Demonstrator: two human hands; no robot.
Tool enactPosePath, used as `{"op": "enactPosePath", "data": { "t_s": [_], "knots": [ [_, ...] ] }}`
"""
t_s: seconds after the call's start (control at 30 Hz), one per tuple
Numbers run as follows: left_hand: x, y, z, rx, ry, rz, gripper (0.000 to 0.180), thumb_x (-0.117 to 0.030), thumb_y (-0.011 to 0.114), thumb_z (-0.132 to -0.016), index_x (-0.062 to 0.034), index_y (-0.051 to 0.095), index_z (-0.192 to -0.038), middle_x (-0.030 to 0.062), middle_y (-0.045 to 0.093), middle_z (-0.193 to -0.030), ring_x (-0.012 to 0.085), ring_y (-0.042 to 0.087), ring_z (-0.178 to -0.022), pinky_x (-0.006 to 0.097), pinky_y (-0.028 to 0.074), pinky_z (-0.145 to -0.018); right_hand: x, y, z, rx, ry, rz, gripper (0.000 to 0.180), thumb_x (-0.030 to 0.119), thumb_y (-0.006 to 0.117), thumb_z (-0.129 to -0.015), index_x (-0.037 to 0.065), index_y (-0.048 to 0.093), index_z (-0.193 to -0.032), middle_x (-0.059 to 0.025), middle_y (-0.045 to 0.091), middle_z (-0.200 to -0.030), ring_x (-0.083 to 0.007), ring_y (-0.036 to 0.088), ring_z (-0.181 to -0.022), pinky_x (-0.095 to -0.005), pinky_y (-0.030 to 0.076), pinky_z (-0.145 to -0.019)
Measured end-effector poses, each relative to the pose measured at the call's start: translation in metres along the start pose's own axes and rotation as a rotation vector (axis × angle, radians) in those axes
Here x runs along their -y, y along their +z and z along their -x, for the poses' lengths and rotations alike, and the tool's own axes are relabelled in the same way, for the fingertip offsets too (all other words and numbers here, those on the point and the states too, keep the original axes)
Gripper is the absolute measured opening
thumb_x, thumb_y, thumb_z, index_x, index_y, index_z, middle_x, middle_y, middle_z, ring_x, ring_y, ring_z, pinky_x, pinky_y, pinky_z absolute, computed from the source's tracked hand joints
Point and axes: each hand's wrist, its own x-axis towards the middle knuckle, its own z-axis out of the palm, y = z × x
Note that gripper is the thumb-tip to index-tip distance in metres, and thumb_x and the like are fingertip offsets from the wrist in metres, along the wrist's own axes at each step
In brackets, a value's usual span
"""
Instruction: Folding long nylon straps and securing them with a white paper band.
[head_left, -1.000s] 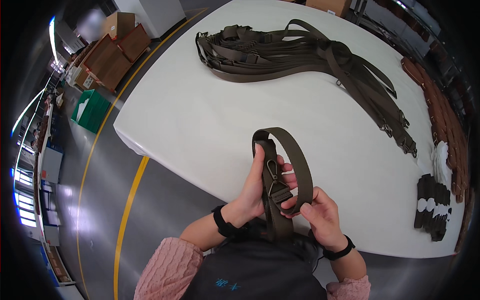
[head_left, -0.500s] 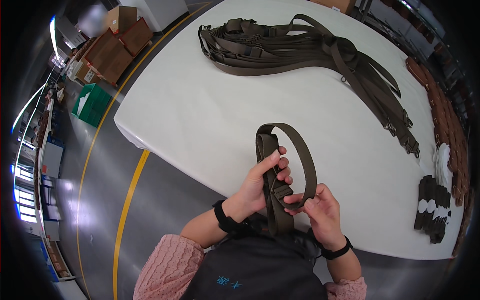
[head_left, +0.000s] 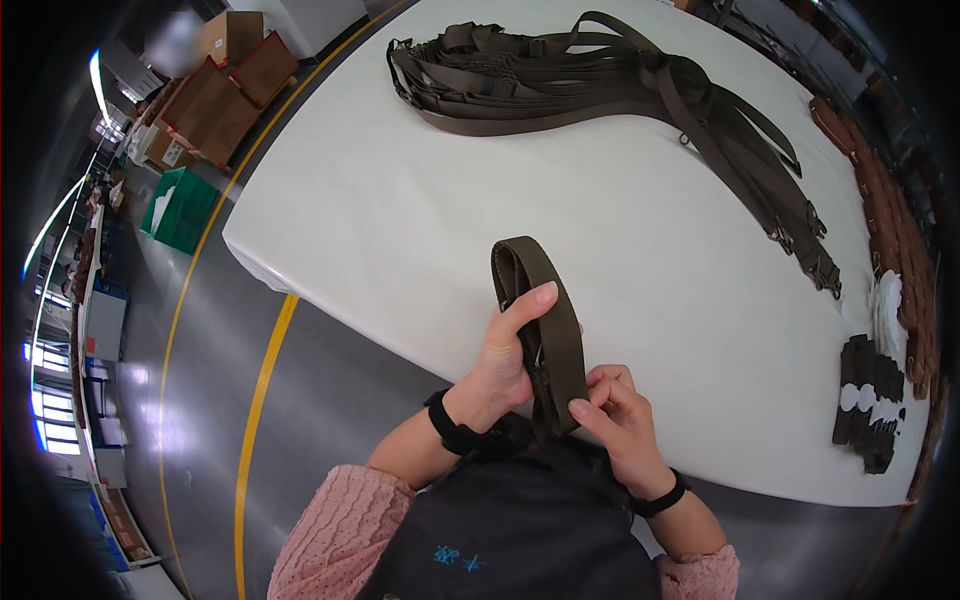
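A dark olive webbing strap [head_left: 540, 300] is folded flat into a narrow loop over the near edge of the white table [head_left: 420, 230]. My left hand [head_left: 505, 355] grips its left side, thumb laid along the webbing. My right hand [head_left: 615, 410] pinches the lower end of the strap just above my dark apron. A metal buckle shows faintly between my hands.
A heap of similar olive straps [head_left: 600, 90] with metal clips lies at the far side of the table. Brown pieces [head_left: 880, 200] run along the right edge, with small dark stacked parts [head_left: 870, 400] below them. Cardboard boxes [head_left: 215, 80] and a green crate [head_left: 180, 210] stand on the floor at left.
The strap's open loop has been pressed flat into a narrow fold. My left hand has slid up along it, and my right hand has shifted down to its lower end.
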Motion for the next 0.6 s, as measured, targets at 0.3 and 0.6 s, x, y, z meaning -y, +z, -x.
{"op": "enactPosePath", "data": {
  "t_s": [0.3, 0.6],
  "knots": [
    [-0.013, 0.018, 0.012, 0.065, 0.307, -0.197, 0.034, -0.012, 0.057, -0.066, -0.0104, 0.045, -0.099, -0.0007, 0.046, -0.069, 0.0125, 0.045, -0.065, 0.039, 0.037, -0.097, 0.021, -0.01, -0.006, 0.237, 0.518, -0.452, 0.035, 0.015, 0.057, -0.093, -0.004, 0.053, -0.121, -0.0145, 0.058, -0.115, -0.0166, 0.059, -0.098, -0.0309, 0.051, -0.083],
    [-0.053, -0.03, 0.004, 0.386, 0.224, -1.169, 0.053, -0.001, 0.072, -0.075, -0.0006, 0.054, -0.124, 0.0104, 0.062, -0.118, 0.0166, 0.059, -0.107, 0.029, 0.047, -0.093, 0.044, -0.057, -0.01, -0.005, -0.344, 0.84, 0.024, 0.005, 0.059, -0.086, 0.004, 0.062, -0.109, -0.009, 0.06, -0.091, -0.0211, 0.061, -0.082, -0.0295, 0.051, -0.067]
  ]
}}
